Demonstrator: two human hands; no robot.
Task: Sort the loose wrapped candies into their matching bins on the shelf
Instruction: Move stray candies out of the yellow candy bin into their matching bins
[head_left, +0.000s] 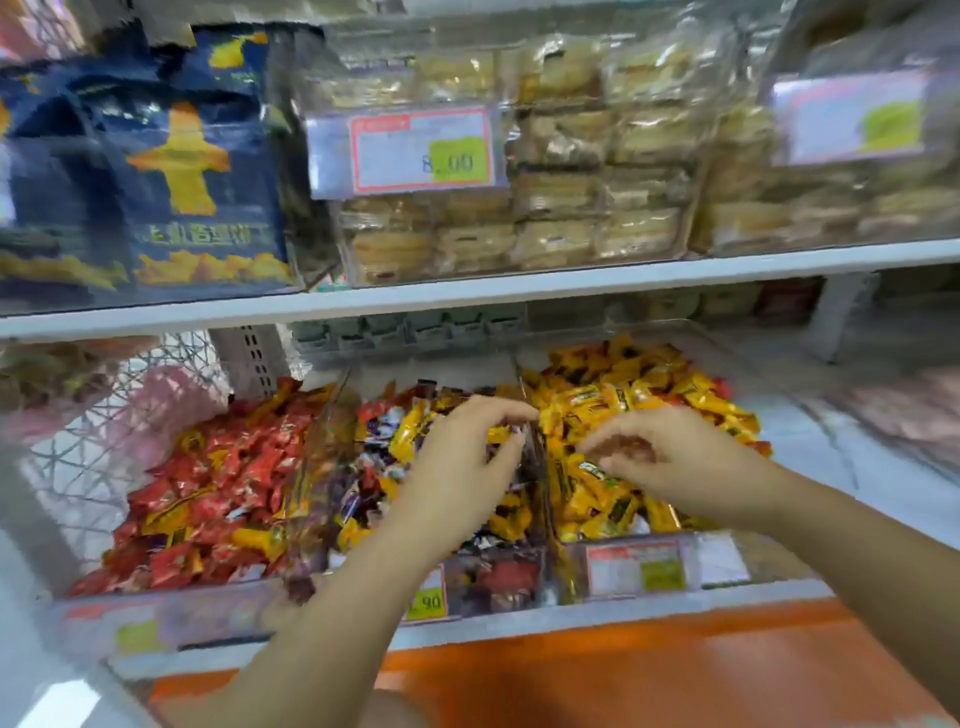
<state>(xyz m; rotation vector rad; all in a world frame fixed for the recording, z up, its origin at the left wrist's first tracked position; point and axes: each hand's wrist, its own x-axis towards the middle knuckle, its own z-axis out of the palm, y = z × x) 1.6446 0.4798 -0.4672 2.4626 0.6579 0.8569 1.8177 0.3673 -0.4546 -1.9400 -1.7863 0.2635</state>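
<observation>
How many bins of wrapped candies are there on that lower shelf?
3. The red-candy bin sits at left, the mixed-candy bin in the middle, and the yellow-candy bin at right. Further bins may be hidden past the blurred edges.

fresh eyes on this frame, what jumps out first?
Two hands meet mid-frame: the left hand above the mixed candies, the right hand above the yellow candies. Left of them lies a heap of red candies. On the upper shelf, a price tag reading 8.00 fronts stacked wrapped pastries.
</observation>
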